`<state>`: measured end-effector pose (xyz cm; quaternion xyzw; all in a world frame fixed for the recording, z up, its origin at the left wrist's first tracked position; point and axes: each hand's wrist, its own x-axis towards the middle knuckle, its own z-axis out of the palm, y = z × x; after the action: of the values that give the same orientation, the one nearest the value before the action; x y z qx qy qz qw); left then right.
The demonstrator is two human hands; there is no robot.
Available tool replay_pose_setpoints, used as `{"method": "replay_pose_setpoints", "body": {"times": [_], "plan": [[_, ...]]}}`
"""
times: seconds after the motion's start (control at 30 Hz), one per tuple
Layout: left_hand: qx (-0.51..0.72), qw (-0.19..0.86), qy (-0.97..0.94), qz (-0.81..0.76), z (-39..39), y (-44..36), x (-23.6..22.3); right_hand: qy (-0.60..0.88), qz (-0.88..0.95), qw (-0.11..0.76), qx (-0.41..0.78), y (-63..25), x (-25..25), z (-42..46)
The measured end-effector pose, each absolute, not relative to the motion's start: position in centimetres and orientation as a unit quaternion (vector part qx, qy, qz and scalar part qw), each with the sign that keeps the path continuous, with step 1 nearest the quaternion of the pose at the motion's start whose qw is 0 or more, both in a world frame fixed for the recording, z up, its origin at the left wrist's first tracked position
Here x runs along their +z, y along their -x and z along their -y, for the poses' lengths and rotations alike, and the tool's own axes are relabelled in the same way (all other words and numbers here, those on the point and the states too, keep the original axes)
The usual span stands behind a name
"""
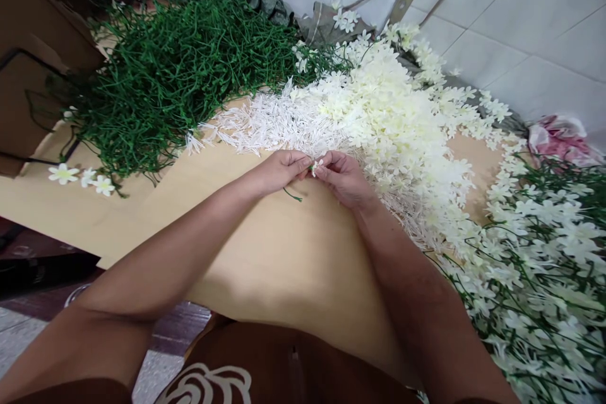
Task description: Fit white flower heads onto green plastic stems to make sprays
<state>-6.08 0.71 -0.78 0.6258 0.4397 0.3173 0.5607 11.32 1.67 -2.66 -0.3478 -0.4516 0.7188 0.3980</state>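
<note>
My left hand [280, 170] and my right hand [344, 178] meet over the middle of a tan board [265, 246]. Between their pinched fingertips sits a small white artificial flower [316, 165] on a thin green stem [291, 194] that hangs down below my left hand. Both hands are closed on it. Just beyond my fingers lies a heap of white plastic flower centres [269, 121], and behind that a large pile of cream petals [392, 113].
A big tangle of green stems [180, 69] fills the back left. Finished flower sprays [540, 252] pile up at the right. Three loose flowers [80, 178] lie at the left edge. A cardboard box [33, 44] stands far left, a tiled wall [521, 6] behind.
</note>
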Motion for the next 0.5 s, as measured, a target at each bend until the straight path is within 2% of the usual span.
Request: {"method": "replay_pose_setpoints", "body": {"times": [0.5], "plan": [[0.327, 0.553, -0.623, -0.445, -0.73, 5.75, -1.24, 0.368, 0.512, 0.396, 0.667, -10.4, -2.97, -1.3]]}}
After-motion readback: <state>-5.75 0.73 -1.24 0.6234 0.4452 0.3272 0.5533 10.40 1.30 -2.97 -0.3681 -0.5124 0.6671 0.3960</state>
